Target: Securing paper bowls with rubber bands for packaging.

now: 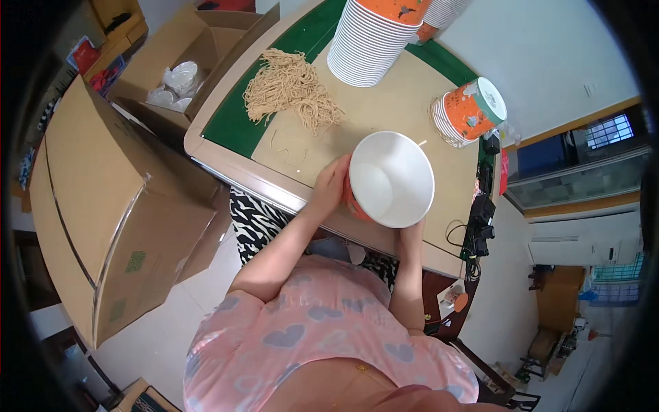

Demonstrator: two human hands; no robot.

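Note:
A large paper bucket (406,196) with a white inside and an orange printed outside is at the table's near edge, its mouth facing up toward me. My left hand (332,184) is closed on the bucket's left side. Behind the bucket's near right side, my right hand (413,231) is mostly hidden; only its wrist end shows, and its fingers are out of sight. Beyond my left hand lies a loose heap of tan strings (292,89), with a few stray strands nearer me.
Tall nested paper buckets (374,44) stand at the far side of the table (240,184). A shorter orange stack (468,110) lies tilted at right, near black adapters and cables (482,209). Left of the table are a cardboard box (161,226) and an open carton holding clear-wrapped white items (180,81).

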